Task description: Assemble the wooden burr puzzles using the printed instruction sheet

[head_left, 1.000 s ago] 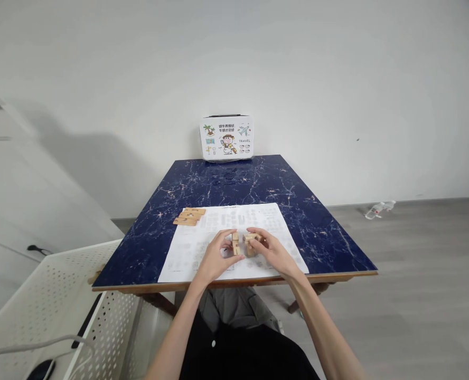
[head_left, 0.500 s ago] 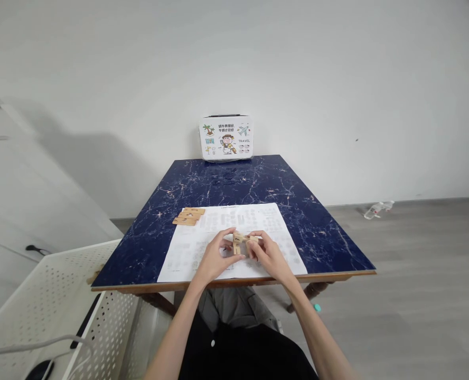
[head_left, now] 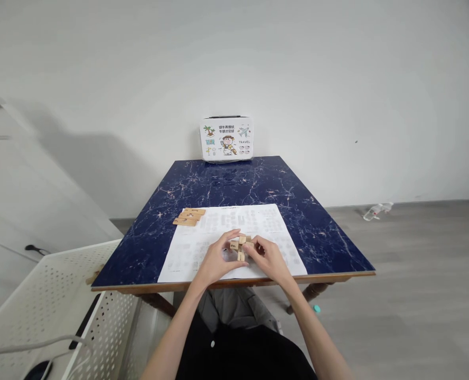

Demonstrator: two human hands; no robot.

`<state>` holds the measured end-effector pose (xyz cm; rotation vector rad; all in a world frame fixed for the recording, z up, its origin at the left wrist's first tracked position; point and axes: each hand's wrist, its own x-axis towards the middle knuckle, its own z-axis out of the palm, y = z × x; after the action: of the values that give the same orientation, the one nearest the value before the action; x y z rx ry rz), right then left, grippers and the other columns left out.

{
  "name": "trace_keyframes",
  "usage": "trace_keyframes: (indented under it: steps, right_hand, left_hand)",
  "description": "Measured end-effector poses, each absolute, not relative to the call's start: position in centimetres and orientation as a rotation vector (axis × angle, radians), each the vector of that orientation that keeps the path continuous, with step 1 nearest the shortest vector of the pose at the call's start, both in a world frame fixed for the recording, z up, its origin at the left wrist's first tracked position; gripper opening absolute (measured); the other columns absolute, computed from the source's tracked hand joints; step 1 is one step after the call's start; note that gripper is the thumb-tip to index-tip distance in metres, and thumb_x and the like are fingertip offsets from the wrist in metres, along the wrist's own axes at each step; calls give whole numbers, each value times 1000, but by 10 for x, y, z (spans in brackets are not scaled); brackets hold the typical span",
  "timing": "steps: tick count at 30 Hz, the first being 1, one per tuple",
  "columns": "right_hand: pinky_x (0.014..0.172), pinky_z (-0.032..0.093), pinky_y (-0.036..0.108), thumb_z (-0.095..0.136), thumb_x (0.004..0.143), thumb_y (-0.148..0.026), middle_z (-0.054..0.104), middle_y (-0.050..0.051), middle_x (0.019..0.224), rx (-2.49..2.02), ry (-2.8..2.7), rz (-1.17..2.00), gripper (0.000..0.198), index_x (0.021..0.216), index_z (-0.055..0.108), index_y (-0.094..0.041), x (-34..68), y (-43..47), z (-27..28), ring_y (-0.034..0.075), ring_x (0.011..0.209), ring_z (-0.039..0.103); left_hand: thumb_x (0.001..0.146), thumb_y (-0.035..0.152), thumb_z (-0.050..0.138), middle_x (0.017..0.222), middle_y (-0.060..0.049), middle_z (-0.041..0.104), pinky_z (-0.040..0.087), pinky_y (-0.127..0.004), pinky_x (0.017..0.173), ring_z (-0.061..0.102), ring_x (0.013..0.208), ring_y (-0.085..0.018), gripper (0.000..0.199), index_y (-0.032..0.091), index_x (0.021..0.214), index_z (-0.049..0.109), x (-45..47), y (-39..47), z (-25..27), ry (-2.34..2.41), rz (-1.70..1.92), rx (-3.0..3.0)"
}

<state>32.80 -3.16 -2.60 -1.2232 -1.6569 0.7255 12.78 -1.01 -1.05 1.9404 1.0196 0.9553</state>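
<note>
Small wooden puzzle blocks (head_left: pixel 241 255) form a cross-like cluster between my hands, near the front of a printed paper sheet (head_left: pixel 181 258). My left hand (head_left: pixel 214 258) curves around the cluster from the left, its thumb at the near block and its fingers at the far side. My right hand (head_left: pixel 272 258) is closed, with thumb and fingers pinching the right part of the cluster. A dark mark like a 3 shows on the left block (head_left: pixel 234 245). My right fingers hide some of the wood.
Several flat wooden pieces (head_left: pixel 187 217) with dark marks lie at the sheet's upper left corner. A white cartoon-printed case (head_left: pixel 227 139) stands at the back of the blue marbled table (head_left: pixel 234 182). To the left is a white perforated basket (head_left: pixel 108 316); a plastic bottle (head_left: pixel 377 211) lies on the floor.
The blocks between my hands have shifted and turned: they now show a cross-like cluster with pieces sticking out. My left hand's thumb and fingers have spread wider around it.
</note>
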Motion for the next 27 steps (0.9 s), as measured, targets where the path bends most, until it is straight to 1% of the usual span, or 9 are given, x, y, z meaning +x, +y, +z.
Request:
trace_keyframes:
  steps: [3, 8, 13, 17, 22, 27]
  right_hand:
    - [59, 36, 27, 51, 100, -55, 55, -2, 63, -1260, -1660, 672, 45, 70, 54, -22, 328, -31, -28, 15, 59, 47]
    - [56, 31, 27, 49, 99, -62, 47, -3, 56, -1315, -1642, 635, 54, 63, 45, -22, 328, -31, -30, 14, 56, 42]
    - [55, 28, 29, 44, 100, -67, 44, -2, 52, -1362, -1646, 597, 63, 57, 42, -22, 327, -30, -32, 14, 53, 40]
    - [55, 29, 28, 45, 99, -69, 46, -1, 50, -1385, -1648, 624, 66, 54, 46, -20, 327, -31, -31, 13, 52, 42]
    - [55, 30, 27, 47, 98, -70, 45, -2, 44, -1442, -1594, 696, 72, 47, 46, -19, 326, -32, -25, 12, 48, 44]
    - [58, 35, 27, 46, 99, -69, 47, -1, 40, -1461, -1590, 782, 75, 42, 47, -20, 327, -31, -23, 13, 46, 49]
  left_hand:
    - [71, 37, 92, 148, -11, 61, 53, -46, 109, 64, 127, -32, 85, 28, 146, 54, 128, -11, -9, 1031, 934, 1968]
    - [71, 38, 92, 148, -10, 61, 49, -45, 113, 58, 136, -32, 82, 28, 143, 55, 127, -13, -6, 999, 913, 1997]
    - [67, 38, 95, 146, -9, 62, 47, -45, 115, 58, 135, -32, 84, 28, 141, 56, 127, -14, -5, 991, 912, 1989]
    - [66, 38, 95, 140, -8, 66, 49, -43, 112, 61, 131, -31, 79, 27, 136, 58, 128, -14, -4, 984, 927, 1975]
    - [67, 39, 95, 140, -9, 65, 49, -44, 111, 61, 130, -31, 79, 26, 136, 59, 127, -14, -3, 970, 900, 1992]
    - [66, 37, 96, 136, -9, 67, 49, -42, 110, 62, 128, -30, 77, 25, 133, 60, 127, -13, -5, 939, 932, 1978]
